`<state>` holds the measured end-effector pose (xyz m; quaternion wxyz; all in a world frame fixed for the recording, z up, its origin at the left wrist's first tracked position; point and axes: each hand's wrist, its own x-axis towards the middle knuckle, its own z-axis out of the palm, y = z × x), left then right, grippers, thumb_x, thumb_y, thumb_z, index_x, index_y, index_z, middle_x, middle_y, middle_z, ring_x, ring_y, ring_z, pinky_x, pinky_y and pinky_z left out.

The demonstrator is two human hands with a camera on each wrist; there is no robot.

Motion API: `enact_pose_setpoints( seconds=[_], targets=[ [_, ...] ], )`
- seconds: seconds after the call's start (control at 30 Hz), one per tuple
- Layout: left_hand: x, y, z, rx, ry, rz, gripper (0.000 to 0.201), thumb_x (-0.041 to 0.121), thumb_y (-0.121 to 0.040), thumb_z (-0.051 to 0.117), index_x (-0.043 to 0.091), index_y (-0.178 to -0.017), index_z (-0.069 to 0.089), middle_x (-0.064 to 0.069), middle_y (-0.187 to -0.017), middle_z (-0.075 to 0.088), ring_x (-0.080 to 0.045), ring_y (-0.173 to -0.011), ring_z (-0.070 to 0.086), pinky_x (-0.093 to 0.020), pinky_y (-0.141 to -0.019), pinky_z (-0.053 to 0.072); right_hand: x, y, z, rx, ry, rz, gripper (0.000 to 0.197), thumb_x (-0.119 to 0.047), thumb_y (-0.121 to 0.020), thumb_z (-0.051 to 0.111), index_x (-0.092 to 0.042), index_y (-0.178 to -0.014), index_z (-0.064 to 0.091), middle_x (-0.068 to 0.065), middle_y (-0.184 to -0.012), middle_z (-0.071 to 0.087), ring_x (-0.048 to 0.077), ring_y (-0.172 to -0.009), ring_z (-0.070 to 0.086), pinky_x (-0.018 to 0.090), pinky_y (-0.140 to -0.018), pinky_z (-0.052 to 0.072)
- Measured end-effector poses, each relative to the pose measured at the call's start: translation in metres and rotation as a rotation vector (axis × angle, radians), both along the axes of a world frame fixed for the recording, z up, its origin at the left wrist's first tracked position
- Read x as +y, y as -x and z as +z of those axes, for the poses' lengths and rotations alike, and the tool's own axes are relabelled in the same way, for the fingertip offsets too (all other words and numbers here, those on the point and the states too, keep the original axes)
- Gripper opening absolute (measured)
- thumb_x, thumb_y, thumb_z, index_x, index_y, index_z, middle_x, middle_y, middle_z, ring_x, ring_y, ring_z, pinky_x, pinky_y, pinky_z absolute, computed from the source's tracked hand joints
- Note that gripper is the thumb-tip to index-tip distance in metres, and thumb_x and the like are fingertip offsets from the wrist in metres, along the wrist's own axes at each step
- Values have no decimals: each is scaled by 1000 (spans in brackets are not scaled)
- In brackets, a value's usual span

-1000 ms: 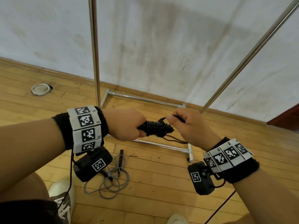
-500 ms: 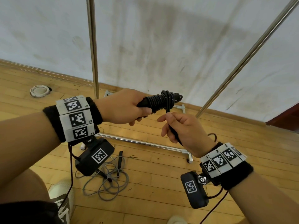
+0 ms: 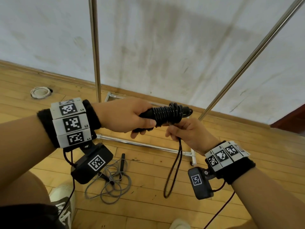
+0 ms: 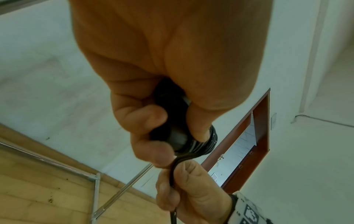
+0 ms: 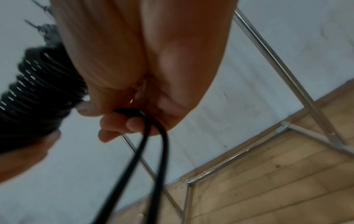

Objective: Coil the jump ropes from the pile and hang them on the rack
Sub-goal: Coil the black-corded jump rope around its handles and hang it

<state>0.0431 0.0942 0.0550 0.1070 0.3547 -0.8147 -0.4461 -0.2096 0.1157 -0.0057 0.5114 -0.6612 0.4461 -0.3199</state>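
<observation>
Progress: black rope (image 3: 166, 115) mostly coiled on its handles, loop left hanging, not hung | left hand (image 3: 125, 115) gripping handles | right hand (image 3: 189, 134) pinching loop at 4 o'clock of coil | grey rope (image 3: 109, 182) loose on floor at 7 o'clock | rack (image 3: 94, 47) bare where visible | containers: none seen

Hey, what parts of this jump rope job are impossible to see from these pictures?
- Rack top bar: cut off by the head view's upper edge.
- Black rope handles: covered by the left hand and the wound coils.
- Grey rope on the floor: partly behind the left wrist camera.
- Right hand grip: blurred in the right wrist view.
</observation>
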Motion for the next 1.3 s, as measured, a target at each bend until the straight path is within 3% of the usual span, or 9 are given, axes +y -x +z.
enact_pose_setpoints(
  seconds=[0.1,0.2,0.37,0.47,0.57,0.7,0.87,1.07,1.3],
  targets=[
    [4,-1,0,-32,-27,-70,8,28,-99,56,22,-97,60,2,-76,71,-15,-63,69,-23,-60,52,-5,6,-4,195,5,-51,16,-36,-83,74,-20,-79,76,6,-64,68,16,-53,56,28,-56,48],
    [6,-1,0,-88,-12,-121,11,28,-99,55,21,-93,59,0,-76,72,-16,-64,70,-25,-65,54,-10,13,-8,277,-14,-22,12,-26,-82,75,-22,-71,76,12,-71,71,30,-66,66,35,-69,57],
    [9,0,-1,-153,-55,-166,11,27,-99,56,20,-92,60,-1,-76,71,-17,-63,69,-29,-69,56,-11,14,-5,428,85,110,49,-1,-87,67,-48,-74,72,-10,-76,73,9,-70,69,20,-65,54],
    [14,5,-4,-201,-100,-220,11,27,-98,57,19,-92,60,4,-73,69,-13,-61,67,-18,-60,50,-9,10,-8,535,166,113,10,-24,-84,70,-32,-79,73,-6,-73,70,15,-68,66,29,-64,55],
    [18,11,-9,-309,-94,-262,10,32,-97,57,24,-90,58,10,-67,65,-11,-61,68,-17,-56,48,-11,8,-10,601,168,39,36,-57,-74,68,-22,-66,64,-5,-59,60,9,-51,50,25,-51,42],
    [17,17,-18,-470,-30,-262,15,37,-98,55,22,-95,57,3,-81,70,-11,-65,70,-21,-61,51,-14,2,-1,612,211,15,42,-60,-69,73,-22,-68,55,-11,-58,49,4,-53,42,17,-52,36],
    [8,22,-31,-573,-10,-164,19,37,-99,52,19,-97,57,-3,-86,71,-14,-68,72,-27,-64,56,-12,-10,17,533,218,13,12,-28,-89,70,-19,-81,66,-4,-68,60,7,-63,53,28,-63,45],
    [-15,16,-33,-436,20,99,16,33,-100,54,21,-89,55,-4,-82,70,-10,-59,67,-27,-61,56,-7,-15,32,291,2,-83,21,-1,-93,50,-8,-94,69,3,-69,62,8,-54,44,25,-51,34],
    [-27,17,-19,-106,33,292,12,30,-99,54,22,-92,60,0,-75,69,-10,-57,66,-22,-55,50,3,-22,32,-14,17,-207,9,-7,-99,53,-2,-103,60,12,-80,72,11,-53,56,21,-45,43]
  ],
)
